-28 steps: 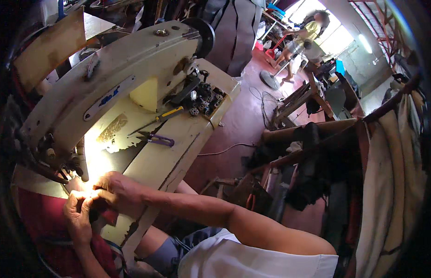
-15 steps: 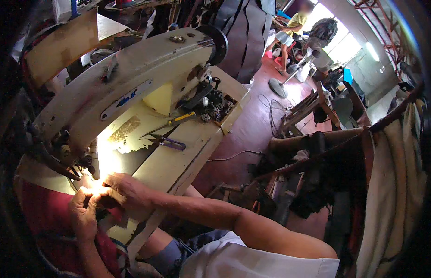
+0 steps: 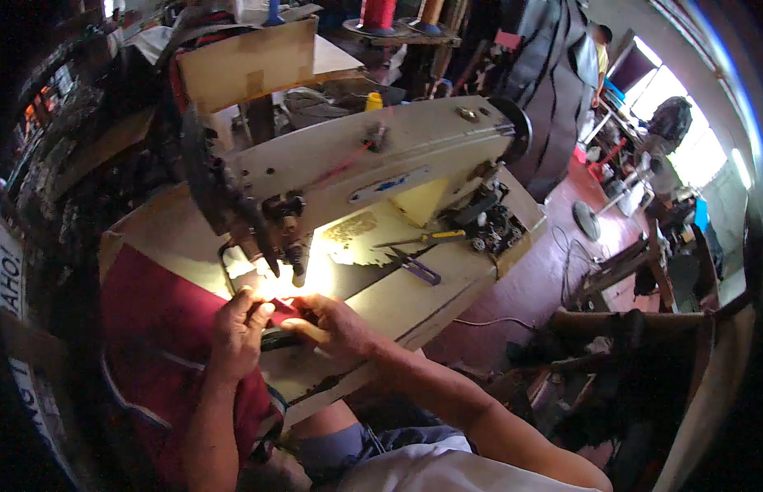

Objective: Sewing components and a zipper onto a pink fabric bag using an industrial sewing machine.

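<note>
Dark red fabric [image 3: 156, 316] lies over the left of the sewing table and hangs down its front. My left hand [image 3: 238, 336] pinches the fabric's edge between thumb and fingers. Just right of it, my right hand [image 3: 336, 326] grips the same piece with thumb and fingertips, and a short red stretch shows between them. Both hands are right in front of the needle area of a cream sewing machine [image 3: 316, 176], under its bright lamp. Glare hides the needle and the exact fold of the cloth.
On the machine bed [image 3: 373, 299] lie purple-handled thread snips [image 3: 418, 269] and a yellow-handled screwdriver [image 3: 443, 236]. Several metal bobbins sit in a cluttered tray [image 3: 496, 230] at its right end. Thread spools [image 3: 377, 16] stand behind. Far right, a person [image 3: 601, 61] is partly visible.
The view has swung left, so the machine sits further right in it. My hands, close together before, are now slightly apart with red cloth between them.
</note>
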Demonstrator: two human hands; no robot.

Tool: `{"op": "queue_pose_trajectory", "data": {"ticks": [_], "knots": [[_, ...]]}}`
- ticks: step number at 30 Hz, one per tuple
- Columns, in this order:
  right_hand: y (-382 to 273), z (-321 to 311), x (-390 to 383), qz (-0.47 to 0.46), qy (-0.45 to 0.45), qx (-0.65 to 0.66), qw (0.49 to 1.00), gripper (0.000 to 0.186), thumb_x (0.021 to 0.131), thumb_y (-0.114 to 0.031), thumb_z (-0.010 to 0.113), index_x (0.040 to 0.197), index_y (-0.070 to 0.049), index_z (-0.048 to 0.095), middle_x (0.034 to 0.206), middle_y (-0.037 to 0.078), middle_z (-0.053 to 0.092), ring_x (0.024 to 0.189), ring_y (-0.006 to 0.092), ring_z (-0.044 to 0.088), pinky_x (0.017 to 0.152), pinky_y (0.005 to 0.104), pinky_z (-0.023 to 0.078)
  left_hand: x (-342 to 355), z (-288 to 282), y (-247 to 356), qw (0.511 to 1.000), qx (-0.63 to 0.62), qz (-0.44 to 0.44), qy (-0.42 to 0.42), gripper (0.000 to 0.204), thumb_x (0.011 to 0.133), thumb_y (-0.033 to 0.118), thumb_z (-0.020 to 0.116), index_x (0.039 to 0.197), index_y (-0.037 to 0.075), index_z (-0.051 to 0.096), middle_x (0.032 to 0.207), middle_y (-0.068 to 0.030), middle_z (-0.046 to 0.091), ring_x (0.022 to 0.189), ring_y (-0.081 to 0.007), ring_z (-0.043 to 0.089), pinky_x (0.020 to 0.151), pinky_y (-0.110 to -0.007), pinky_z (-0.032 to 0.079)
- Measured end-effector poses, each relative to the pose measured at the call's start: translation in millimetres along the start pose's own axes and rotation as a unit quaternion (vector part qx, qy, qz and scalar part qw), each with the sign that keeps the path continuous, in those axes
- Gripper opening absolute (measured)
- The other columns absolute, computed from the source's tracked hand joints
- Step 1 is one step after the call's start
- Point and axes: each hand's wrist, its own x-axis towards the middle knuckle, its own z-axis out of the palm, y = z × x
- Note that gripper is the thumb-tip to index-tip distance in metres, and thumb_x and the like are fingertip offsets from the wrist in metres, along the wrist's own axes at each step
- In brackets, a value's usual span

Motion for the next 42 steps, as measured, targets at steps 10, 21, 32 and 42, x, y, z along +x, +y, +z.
{"op": "queue_pose_trajectory", "data": {"ticks": [10, 21, 32, 42], "knots": [[8, -28, -7, -0.103, 0.047, -0.098, 0.989, 0.020, 0.081, 0.003, 0.064, 0.099, -0.005, 0.067, 0.093, 0.011, 0.064, 0.089, 0.0274, 0.063, 0.081, 0.0359, 0.050, 1, -1, 17, 0.978, 0.131, 0.152, -0.054, 0.013, 0.087, 0.003, 0.064, 0.100, 0.005, 0.066, 0.095, -0.0106, 0.058, 0.088, -0.0294, 0.058, 0.076, -0.039, 0.049], [19, -66, -52, -0.224, 0.062, -0.369, 0.900, 0.026, 0.072, -0.009, 0.065, 0.098, -0.008, 0.066, 0.101, 0.009, 0.060, 0.094, 0.0287, 0.058, 0.079, 0.0384, 0.050, -7, 47, 12, 0.854, 0.301, 0.379, -0.189, 0.006, 0.073, 0.010, 0.063, 0.076, 0.005, 0.064, 0.085, -0.0032, 0.053, 0.085, -0.0164, 0.057, 0.074, -0.031, 0.051], [1, -41, -48, 0.031, 0.170, -0.178, 0.969, 0.026, 0.082, -0.004, 0.069, 0.109, -0.004, 0.067, 0.092, 0.013, 0.066, 0.087, 0.0307, 0.061, 0.078, 0.0387, 0.051, -23, 50, 13, 0.863, 0.345, 0.326, -0.176, 0.025, 0.080, 0.011, 0.066, 0.102, 0.000, 0.069, 0.098, -0.0104, 0.059, 0.099, -0.0260, 0.060, 0.083, -0.038, 0.052], [9, -29, -51, -0.020, 0.206, -0.328, 0.922, 0.015, 0.080, -0.005, 0.071, 0.095, -0.003, 0.071, 0.081, 0.009, 0.061, 0.080, 0.0287, 0.059, 0.072, 0.0389, 0.050, -20, 52, 5, 0.874, 0.308, 0.342, -0.157, 0.023, 0.073, 0.011, 0.064, 0.092, -0.002, 0.065, 0.093, -0.0084, 0.056, 0.096, -0.0236, 0.059, 0.086, -0.035, 0.050]]}}
